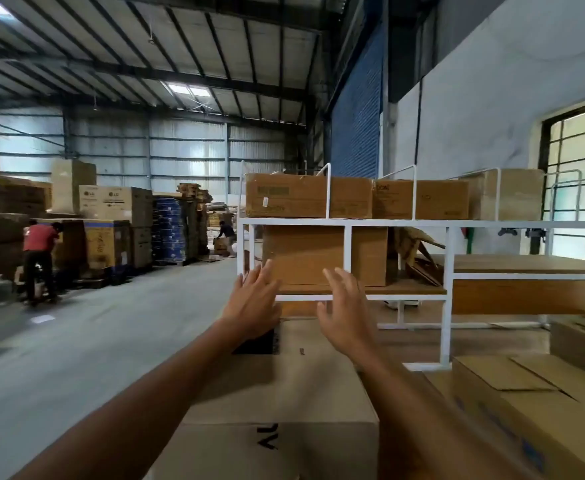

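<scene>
Both my arms reach forward over a large cardboard box (284,389) that lies just in front of me. My left hand (254,301) and my right hand (344,315) hover with fingers spread and straight, holding nothing. Beyond them stands a white metal rack (346,223). A brown box (305,254) sits on the rack's wooden shelf (405,290), right behind my fingertips; whether they touch it is unclear. On the rack's top level rest two flat cartons (294,195), (436,199).
More cartons (526,403) lie low at my right. A wall with a window (582,188) runs behind the rack. Open concrete floor (93,341) spreads to the left, with stacked boxes (111,220) and two people (40,261) working far back.
</scene>
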Demonstrator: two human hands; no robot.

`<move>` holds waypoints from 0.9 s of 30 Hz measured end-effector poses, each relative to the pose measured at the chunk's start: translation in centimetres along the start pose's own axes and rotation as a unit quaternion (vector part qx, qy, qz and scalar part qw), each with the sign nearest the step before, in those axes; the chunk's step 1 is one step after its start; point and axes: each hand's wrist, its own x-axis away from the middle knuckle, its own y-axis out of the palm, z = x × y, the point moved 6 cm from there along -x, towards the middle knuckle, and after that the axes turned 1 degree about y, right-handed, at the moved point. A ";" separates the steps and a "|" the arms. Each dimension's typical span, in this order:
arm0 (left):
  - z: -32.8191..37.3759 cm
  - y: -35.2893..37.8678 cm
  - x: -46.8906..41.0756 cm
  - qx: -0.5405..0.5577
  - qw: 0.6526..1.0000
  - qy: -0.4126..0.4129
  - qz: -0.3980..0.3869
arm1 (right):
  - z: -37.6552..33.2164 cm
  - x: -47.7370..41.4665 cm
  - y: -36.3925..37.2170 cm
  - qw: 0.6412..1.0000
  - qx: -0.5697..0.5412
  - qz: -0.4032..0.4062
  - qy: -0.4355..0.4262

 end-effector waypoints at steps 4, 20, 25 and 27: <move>-2.7 1.7 2.5 0.000 0.997 -0.051 -0.062 | -1.5 1.2 4.2 0.996 -0.037 -0.078 0.020; -14.6 3.7 5.4 0.294 0.950 -0.013 -0.104 | -10.9 0.0 21.1 0.958 -0.152 -0.225 0.097; -19.3 3.3 4.6 0.425 0.900 -0.069 -0.066 | -15.2 -0.7 24.7 0.950 -0.204 -0.192 0.141; -20.8 3.3 4.2 0.451 0.886 -0.090 -0.061 | -16.1 -0.9 25.5 0.950 -0.207 -0.172 0.159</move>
